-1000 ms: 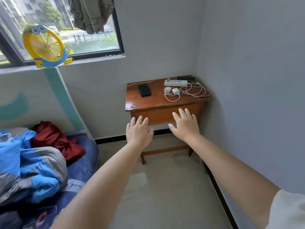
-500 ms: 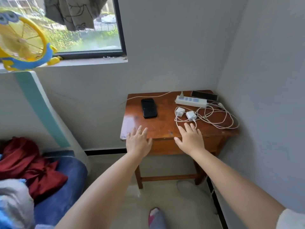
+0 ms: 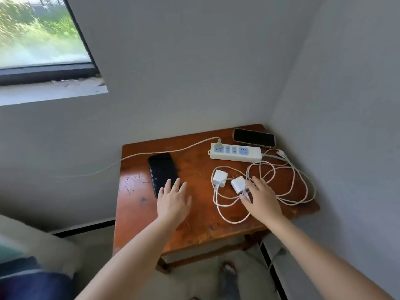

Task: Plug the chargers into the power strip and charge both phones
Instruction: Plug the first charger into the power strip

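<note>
Both hands have come forward over the wooden bench since the earlier frame, when they hung short of its front edge, and the view now sits closer and looks down more steeply. At far left a window shows blurred greenery, with a bed low in the corner. A pale cord runs from the wall side across the bench's back edge to a plug in the power strip. Left of centre a black phone lies face up and dark; the left hand is open, palm down, fingers spread, its fingertips over the phone's near end, gripping nothing. To the right lie two white chargers, the first charger just beside the second charger, both unplugged and apart from the strip, their white cables looped in a loose tangle. The right hand is open, fingers reaching over the cables, its fingertips touching the second charger without closing on it. Behind the strip, in the far right corner, a second phone lies flat, screen dark.
</note>
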Demonstrator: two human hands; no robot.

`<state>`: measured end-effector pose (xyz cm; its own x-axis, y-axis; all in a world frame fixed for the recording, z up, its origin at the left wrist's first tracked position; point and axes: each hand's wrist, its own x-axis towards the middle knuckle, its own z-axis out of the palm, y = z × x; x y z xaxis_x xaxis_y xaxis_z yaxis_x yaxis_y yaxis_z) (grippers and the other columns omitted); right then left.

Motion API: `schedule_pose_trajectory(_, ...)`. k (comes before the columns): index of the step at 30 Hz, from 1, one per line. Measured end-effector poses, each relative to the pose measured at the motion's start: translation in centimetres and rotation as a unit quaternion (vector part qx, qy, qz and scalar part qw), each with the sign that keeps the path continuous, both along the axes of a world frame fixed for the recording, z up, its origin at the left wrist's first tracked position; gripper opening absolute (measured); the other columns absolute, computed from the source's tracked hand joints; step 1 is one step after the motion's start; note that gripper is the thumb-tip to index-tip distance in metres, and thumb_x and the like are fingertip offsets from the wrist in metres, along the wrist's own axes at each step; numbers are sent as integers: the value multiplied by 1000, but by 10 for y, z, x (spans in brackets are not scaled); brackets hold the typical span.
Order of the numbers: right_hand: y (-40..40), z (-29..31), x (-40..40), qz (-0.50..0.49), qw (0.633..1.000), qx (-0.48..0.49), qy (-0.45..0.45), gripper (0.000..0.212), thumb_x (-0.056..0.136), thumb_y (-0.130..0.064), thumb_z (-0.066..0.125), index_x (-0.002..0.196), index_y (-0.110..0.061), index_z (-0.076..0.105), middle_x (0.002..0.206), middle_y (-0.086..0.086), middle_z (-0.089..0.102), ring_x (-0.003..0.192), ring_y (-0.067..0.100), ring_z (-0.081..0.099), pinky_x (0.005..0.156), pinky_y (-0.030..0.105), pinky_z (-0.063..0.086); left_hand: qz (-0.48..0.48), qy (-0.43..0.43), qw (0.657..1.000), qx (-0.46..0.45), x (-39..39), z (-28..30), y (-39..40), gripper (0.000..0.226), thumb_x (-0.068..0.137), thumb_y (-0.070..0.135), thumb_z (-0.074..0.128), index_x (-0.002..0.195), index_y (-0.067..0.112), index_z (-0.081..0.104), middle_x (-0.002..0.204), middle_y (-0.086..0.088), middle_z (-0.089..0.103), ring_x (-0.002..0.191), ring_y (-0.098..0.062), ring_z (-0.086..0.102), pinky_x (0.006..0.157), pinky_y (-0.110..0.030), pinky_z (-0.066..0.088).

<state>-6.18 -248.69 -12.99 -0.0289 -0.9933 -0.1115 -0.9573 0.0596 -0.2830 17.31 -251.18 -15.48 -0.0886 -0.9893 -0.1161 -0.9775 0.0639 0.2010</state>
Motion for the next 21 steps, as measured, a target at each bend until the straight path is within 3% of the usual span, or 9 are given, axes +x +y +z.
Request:
schedule_pose_trajectory(7, -46, -16, -17, 24, 997, 30, -64, 51, 92, -31, 49, 136, -11, 35, 148, 10, 32, 139, 27, 19, 112, 41, 21, 35, 13, 999, -4, 2, -17, -35, 50, 95, 41, 31, 141, 26, 19, 154, -1, 15, 142, -26, 1, 115, -43, 4)
schedule_pose_trajectory(11, -55, -24, -25, 42, 995, 36, -83, 49, 87, -30, 58, 129, -9, 45, 138, 11, 46, 131, 25, 36, 106, 36, 32, 46, 1, 999, 12, 14, -32, -44, 51, 94, 41, 33, 141, 25, 20, 154, -3, 13, 142, -26, -1, 115, -42, 3)
schedule_pose_trajectory(18, -58, -31, -31, 59, 994, 31, -89, 51, 79, -28, 69, 122, -4, 52, 125, 14, 54, 116, 28, 48, 94, 35, 43, 74, 5, 997, -9, 9, -51, -35, 51, 94, 36, 38, 140, 19, 26, 152, -7, 20, 141, -27, 8, 114, -43, 2)
schedule_pose_trajectory(21, -62, -29, -26, 66, 996, 24, -48, 54, 76, -30, 71, 119, -2, 54, 119, 16, 58, 111, 30, 51, 90, 36, 45, 89, 9, 996, -16, 4, -52, -33, 50, 94, 35, 39, 140, 18, 27, 151, -7, 21, 141, -26, 9, 113, -43, 2)
